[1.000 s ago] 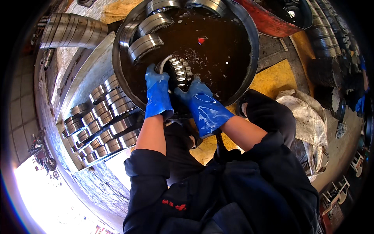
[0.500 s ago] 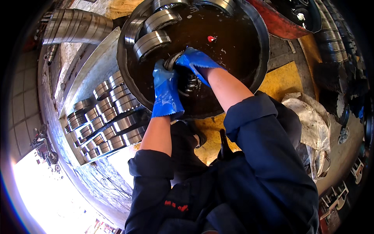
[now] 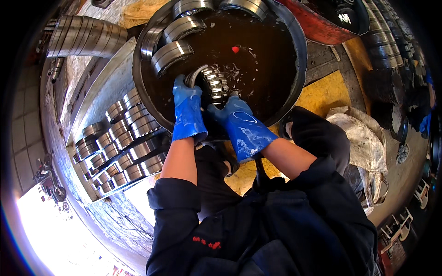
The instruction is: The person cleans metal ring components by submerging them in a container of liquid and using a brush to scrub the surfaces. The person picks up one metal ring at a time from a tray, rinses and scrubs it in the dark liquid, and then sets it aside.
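The gloves (image 3: pixel 251 133) on the left grip (image 3: pixel 186 92) and right grip (image 3: pixel 234 110) look like smooth blue rubber with a wet gloss. The bearing (image 3: pixel 214 85) is bright metal, its rollers shiny. At the far left of the basin (image 3: pixel 300 73), whose rim looks like dull, dark metal, the rings (image 3: pixel 178 28) are smooth, polished metal; the brown liquid (image 3: pixel 267 64) is glossy. The red tub (image 3: pixel 311 27) has a scuffed finish. On the right, the sack (image 3: pixel 357 131) looks like rough, creased, stained cloth. The near jacket (image 3: pixel 175 195) is matt, dark cloth.
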{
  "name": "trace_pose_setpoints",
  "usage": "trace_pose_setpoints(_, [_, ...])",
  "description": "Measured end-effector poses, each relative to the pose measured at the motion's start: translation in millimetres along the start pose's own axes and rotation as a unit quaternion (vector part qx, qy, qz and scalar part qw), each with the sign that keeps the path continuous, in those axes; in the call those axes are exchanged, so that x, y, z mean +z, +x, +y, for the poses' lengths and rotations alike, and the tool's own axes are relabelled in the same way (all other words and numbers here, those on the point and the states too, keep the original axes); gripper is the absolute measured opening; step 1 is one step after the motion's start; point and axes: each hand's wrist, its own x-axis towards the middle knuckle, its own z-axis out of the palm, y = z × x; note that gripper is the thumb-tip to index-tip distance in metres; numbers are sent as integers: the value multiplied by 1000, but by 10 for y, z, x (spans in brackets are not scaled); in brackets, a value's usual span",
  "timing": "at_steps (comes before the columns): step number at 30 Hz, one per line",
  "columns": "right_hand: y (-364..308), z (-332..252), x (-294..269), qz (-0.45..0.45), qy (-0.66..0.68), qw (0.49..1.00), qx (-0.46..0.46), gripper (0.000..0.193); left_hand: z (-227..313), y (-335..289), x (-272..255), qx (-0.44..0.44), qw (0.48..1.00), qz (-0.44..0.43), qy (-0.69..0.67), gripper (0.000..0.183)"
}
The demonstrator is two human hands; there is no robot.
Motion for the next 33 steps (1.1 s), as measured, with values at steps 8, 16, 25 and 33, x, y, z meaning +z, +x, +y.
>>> trace_pose_setpoints(8, [495, -197, -349, 29, -37, 976, -213, 89, -62, 27, -14, 5, 1000, 1, -5, 61])
trace_pose_setpoints(16, [1181, -366, -314, -87, 90, 980, -155, 71, 289, -76, -43, -79, 996, -27, 36, 62])
trace_pose_setpoints(25, [389, -331, -284, -2, 40, 997, -68, 69, 161, -73, -119, -97, 995, 4, -6, 57])
trace_pose_setpoints(33, [1364, -221, -302, -127, 91, 970, -188, 54, 368, -107, 43, -116, 992, -31, 29, 60])
